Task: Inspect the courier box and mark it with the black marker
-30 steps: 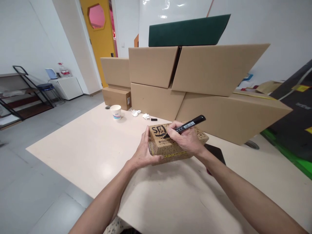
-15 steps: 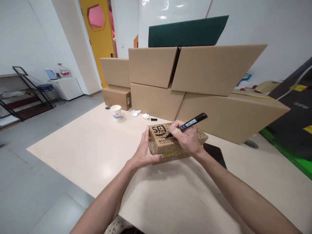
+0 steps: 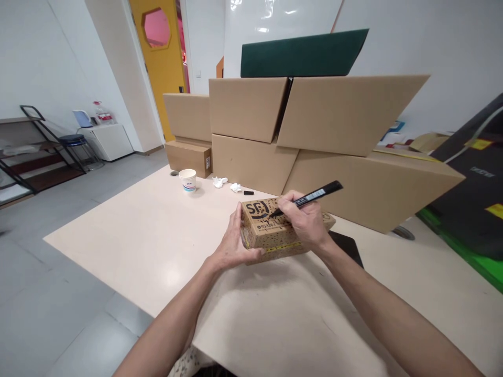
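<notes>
On the pale table, the left hand, thumb spread from fingers, clasps one end of the SF carton while the right hand pinches a black marker over its top, where I'd favour firm bracing and light strokes.

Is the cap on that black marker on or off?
Off. The marker in the right hand shows its pointed tip over the box, and what looks like its black cap lies apart on the table.
</notes>
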The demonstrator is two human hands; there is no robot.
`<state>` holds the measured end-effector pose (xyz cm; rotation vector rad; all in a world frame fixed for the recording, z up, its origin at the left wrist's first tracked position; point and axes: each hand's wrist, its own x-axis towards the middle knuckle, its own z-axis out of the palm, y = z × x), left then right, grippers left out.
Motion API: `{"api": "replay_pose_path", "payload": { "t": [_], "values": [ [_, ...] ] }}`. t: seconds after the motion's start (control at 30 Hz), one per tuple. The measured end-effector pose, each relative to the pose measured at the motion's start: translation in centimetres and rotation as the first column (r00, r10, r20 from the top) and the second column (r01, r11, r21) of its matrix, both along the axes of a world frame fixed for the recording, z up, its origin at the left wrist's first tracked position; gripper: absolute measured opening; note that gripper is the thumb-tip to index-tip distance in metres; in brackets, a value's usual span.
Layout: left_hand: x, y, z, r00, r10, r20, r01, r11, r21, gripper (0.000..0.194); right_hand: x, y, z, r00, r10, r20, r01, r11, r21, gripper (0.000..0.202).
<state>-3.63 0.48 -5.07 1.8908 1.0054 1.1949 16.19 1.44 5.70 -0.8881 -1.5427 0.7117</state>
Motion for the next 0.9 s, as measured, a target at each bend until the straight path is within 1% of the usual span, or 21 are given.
{"api": "replay_pose_path", "payload": {
  "t": [0.07, 0.23, 0.27, 0.4, 0.43, 0.47, 0.5, 0.6, 0.67, 0.73, 0.83, 0.9],
  "values": [
    [0.0, 0.1, -0.1, 1.000, -0.003, -0.004, 0.003, 1.000, 0.014, 0.145, 0.2, 0.0, -0.1, 0.999, -0.018, -0.038, 0.018, 1.000, 0.010, 0.030],
    [0.1, 0.0, 0.3, 1.000, -0.003, -0.010, 0.003, 1.000, 0.019, 0.144, 0.3, -0.1, 0.0, 0.996, 0.055, 0.067, -0.057, 0.998, 0.029, 0.028],
    [0.1, -0.1, 0.4, 1.000, 0.001, -0.010, -0.001, 1.000, 0.016, 0.144, 0.4, 0.0, -0.2, 0.997, 0.059, 0.050, -0.061, 0.998, 0.024, 0.028],
    [0.1, -0.2, 0.5, 1.000, 0.007, -0.011, -0.007, 1.000, 0.004, 0.143, 0.9, 0.3, -1.0, 0.986, 0.071, -0.154, -0.077, 0.996, -0.037, 0.031],
    [0.1, -0.2, 0.5, 1.000, 0.007, -0.011, -0.007, 1.000, 0.005, 0.144, 1.0, 0.3, -1.0, 0.982, 0.084, -0.169, -0.093, 0.995, -0.042, 0.032],
    [0.1, -0.2, 0.4, 1.000, 0.008, -0.011, -0.008, 1.000, 0.009, 0.144, 1.1, 0.2, -1.0, 0.983, 0.104, -0.151, -0.111, 0.993, -0.040, 0.033],
    [0.1, -0.1, 0.3, 1.000, 0.008, -0.011, -0.008, 1.000, 0.013, 0.145, 1.1, 0.1, -0.8, 0.987, 0.128, -0.099, -0.132, 0.991, -0.032, 0.034],
    [0.1, 0.0, 0.1, 1.000, 0.010, -0.014, -0.010, 1.000, 0.011, 0.146, 0.8, -0.5, 0.1, 0.974, 0.202, 0.104, -0.201, 0.979, -0.021, 0.037],
    [0.0, 0.0, 0.0, 1.000, 0.015, -0.016, -0.015, 1.000, -0.006, 0.146, 0.5, -0.6, 0.4, 0.962, 0.228, 0.151, -0.226, 0.974, -0.036, 0.038],
    [-0.1, 0.0, -0.1, 1.000, 0.018, -0.016, -0.018, 1.000, -0.016, 0.146, 0.5, -0.4, 0.3, 0.969, 0.226, 0.101, -0.222, 0.974, -0.044, 0.038],
    [-0.1, 0.0, 0.0, 1.000, 0.015, -0.013, -0.015, 1.000, -0.001, 0.147, 0.8, 0.0, -0.3, 0.983, 0.182, -0.039, -0.184, 0.982, -0.042, 0.036],
    [-0.1, 0.0, 0.0, 1.000, 0.014, -0.011, -0.014, 1.000, 0.010, 0.148, 1.1, 0.1, -0.6, 0.982, 0.186, -0.033, -0.187, 0.982, -0.036, 0.034]
  ]
}}
